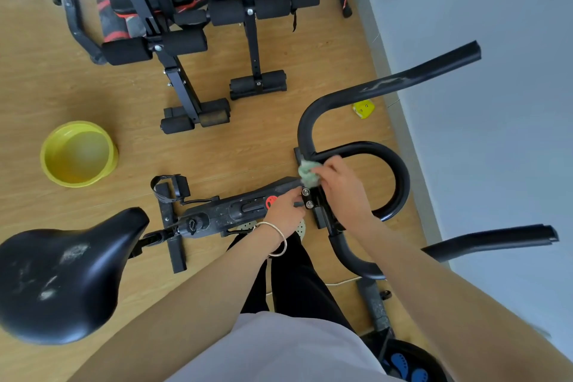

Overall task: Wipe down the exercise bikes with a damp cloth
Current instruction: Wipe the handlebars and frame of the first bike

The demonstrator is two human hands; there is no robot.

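Right hand (pixel 341 187) bunches the green cloth (pixel 307 171) at the handlebar (pixel 401 180) clamp, and the bar's loop curves off to its right. Left hand (pixel 283 211) sits on the frame (pixel 235 208) just beside it; can't tell if it's gripping.

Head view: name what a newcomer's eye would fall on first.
The right hand holding a green cloth against the black handlebar, centre right, draws the eye first. Next come the bright yellow basin on the wood floor at left and the scuffed black saddle at lower left.
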